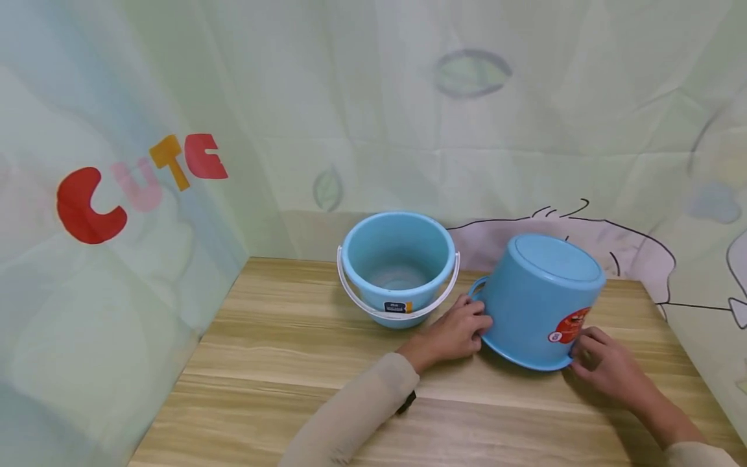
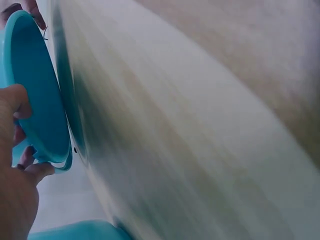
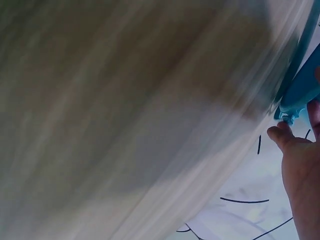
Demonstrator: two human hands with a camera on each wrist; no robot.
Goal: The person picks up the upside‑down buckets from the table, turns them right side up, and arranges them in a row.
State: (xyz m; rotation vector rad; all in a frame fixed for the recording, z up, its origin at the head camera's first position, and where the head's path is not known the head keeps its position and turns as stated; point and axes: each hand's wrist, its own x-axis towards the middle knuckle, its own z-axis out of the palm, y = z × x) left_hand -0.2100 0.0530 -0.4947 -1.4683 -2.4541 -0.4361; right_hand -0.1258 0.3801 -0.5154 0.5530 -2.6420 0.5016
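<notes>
An upside-down blue bucket (image 1: 533, 305) with a red label is held tilted at the right of the table. The left hand (image 1: 458, 329) grips its rim at the left, beside a blue loop; in the left wrist view the fingers of that hand (image 2: 17, 150) curl round the rim (image 2: 47, 150). At the lower right of the rim, the right hand (image 1: 609, 366) pinches the edge; the right wrist view has this hand (image 3: 300, 160) at a small blue piece of the rim (image 3: 290, 117). Part of the bucket's far side is hidden.
A second blue bucket (image 1: 399, 259) stands upright to the left, its white handle (image 1: 397, 316) hanging across the front. The wooden table (image 1: 280, 363) meets a printed curtain (image 1: 373, 117) behind and at both sides.
</notes>
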